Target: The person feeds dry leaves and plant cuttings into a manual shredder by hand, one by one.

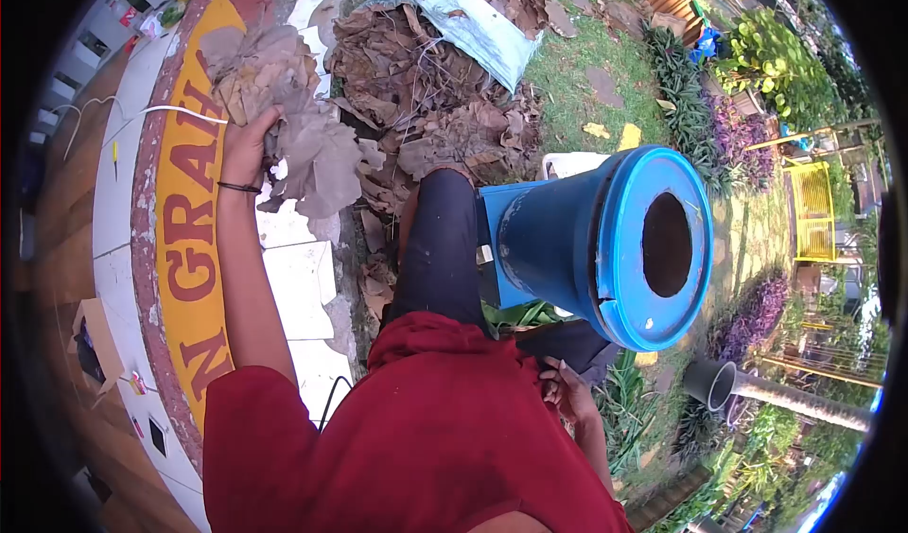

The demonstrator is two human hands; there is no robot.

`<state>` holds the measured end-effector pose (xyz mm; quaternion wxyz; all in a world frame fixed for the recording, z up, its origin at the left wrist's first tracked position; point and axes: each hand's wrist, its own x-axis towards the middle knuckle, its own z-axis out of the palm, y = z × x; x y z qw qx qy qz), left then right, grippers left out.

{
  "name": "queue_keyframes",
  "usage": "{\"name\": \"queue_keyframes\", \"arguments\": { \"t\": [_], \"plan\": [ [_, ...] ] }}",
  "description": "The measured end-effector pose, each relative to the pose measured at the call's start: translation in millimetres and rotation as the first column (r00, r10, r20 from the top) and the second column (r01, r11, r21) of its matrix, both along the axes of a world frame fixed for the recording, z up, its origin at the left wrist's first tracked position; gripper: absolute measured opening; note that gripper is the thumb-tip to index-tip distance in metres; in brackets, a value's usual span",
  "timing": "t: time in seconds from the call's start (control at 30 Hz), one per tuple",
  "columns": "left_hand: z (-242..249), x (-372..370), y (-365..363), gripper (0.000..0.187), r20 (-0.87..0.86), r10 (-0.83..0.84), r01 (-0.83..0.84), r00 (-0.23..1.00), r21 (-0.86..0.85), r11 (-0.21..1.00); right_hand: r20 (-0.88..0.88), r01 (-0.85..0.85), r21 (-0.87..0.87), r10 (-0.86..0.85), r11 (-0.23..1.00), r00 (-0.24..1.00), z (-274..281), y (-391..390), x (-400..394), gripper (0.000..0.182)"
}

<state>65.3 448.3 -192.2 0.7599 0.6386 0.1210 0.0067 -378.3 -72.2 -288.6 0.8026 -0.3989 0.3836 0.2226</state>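
Note:
Large dry brown leaves [322, 159] are bunched in my left hand [249, 150], its thumb pressed over them, beside the yellow lettered band. My right hand [570, 393] rests low near my right thigh, its fingers curled together; what they hold, if anything, is too small to tell. Between my legs and the garden stands a blue drum-like machine [558, 240] with a round dark opening in its blue lid [695, 249]. A heap of dry leaves [402, 69] lies beyond my left knee, partly under a pale blue sack [487, 36].
White tiles and a yellow band with red letters [194, 207] run along the left. A grey pot [709, 384] stands at the lower right. Grass [591, 60], purple plants and a yellow bench [811, 209] lie beyond the drum. Part of another person shows at the top left.

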Motion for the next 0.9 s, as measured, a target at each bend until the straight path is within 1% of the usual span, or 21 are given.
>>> {"name": "queue_keyframes", "arguments": {
  "t": [0.03,0.07,0.13,0.17,0.23,0.3,0.37,0.43,0.5,0.57,0.6,0.63,0.67,0.7,0.73,0.77,0.8,0.83,0.9],
  "plan": [
    [26,4,-32,0.038,0.148,0.000,0.007,0.989,-0.044,0.999,0.027,0.052,0.014,-0.052,0.999,0.998,-2,0,-5,0.049],
    [47,7,-61,0.038,0.156,-0.032,0.039,0.987,-0.040,0.998,0.044,0.109,0.043,-0.111,0.993,0.993,-6,-1,-10,0.049],
    [87,13,-118,0.034,0.333,-0.109,0.153,0.937,-0.110,0.982,0.082,0.172,0.070,-0.177,0.983,0.981,-8,1,-18,0.049],
    [104,17,-143,0.034,0.351,-0.136,0.187,0.927,-0.114,0.976,0.112,0.197,0.094,-0.207,0.976,0.972,-8,2,-20,0.048],
    [131,20,-194,0.026,0.340,-0.295,0.353,0.893,-0.123,0.927,0.155,0.244,0.106,-0.259,0.964,0.953,-6,3,-27,0.047],
    [147,18,-257,0.018,0.402,-0.340,0.428,0.850,-0.153,0.890,0.163,0.245,0.088,-0.257,0.966,0.953,-4,5,-29,0.047],
    [162,-6,-322,0.018,0.522,-0.374,0.541,0.766,-0.210,0.815,0.195,0.267,0.089,-0.280,0.959,0.940,-1,6,-32,0.048],
    [171,-31,-378,0.021,0.502,-0.430,0.612,0.750,-0.282,0.739,0.193,0.269,0.076,-0.279,0.960,0.941,3,8,-33,0.048],
    [153,-51,-432,0.029,0.612,-0.471,0.667,0.635,-0.128,0.734,0.209,0.280,0.073,-0.289,0.957,0.934,5,11,-36,0.048],
    [129,-76,-470,0.036,0.634,-0.537,0.649,0.557,0.070,0.757,0.207,0.221,-0.119,-0.194,0.968,0.959,14,17,-35,0.047],
    [116,-81,-478,0.036,0.644,-0.589,0.623,0.488,0.216,0.752,0.200,0.155,-0.210,-0.113,0.965,0.973,28,21,-32,0.042],
    [111,-88,-481,0.036,0.640,-0.643,0.577,0.421,0.358,0.734,0.211,0.162,-0.211,-0.117,0.964,0.971,42,26,-28,0.042],
    [107,-91,-483,0.035,0.616,-0.663,0.576,0.424,0.382,0.723,0.290,0.064,-0.458,0.081,0.886,0.954,55,31,-23,0.039],
    [114,-94,-482,0.035,0.621,-0.668,0.577,0.411,0.390,0.718,0.310,0.003,-0.679,0.282,0.734,0.908,73,35,-20,0.037],
    [123,-99,-480,0.034,0.615,-0.658,0.662,0.436,0.276,0.697,0.291,-0.011,-0.693,0.294,0.721,0.910,110,35,-13,0.035],
    [131,-105,-478,0.032,0.599,-0.652,0.733,0.464,0.154,0.663,0.407,0.093,-0.704,0.292,0.704,0.866,127,32,-8,0.032],
    [139,-108,-481,0.029,0.634,-0.618,0.758,0.465,0.076,0.648,0.429,0.152,-0.782,0.345,0.604,0.835,155,26,-4,0.032],
    [146,-109,-481,0.029,0.636,-0.623,0.761,0.456,0.084,0.643,0.442,0.218,-0.843,0.404,0.492,0.801,182,16,2,0.031],
    [157,-110,-482,0.028,0.646,-0.633,0.767,0.426,0.112,0.631,0.525,0.476,-0.849,0.473,0.229,0.708,205,-9,15,0.038]
  ]
}}
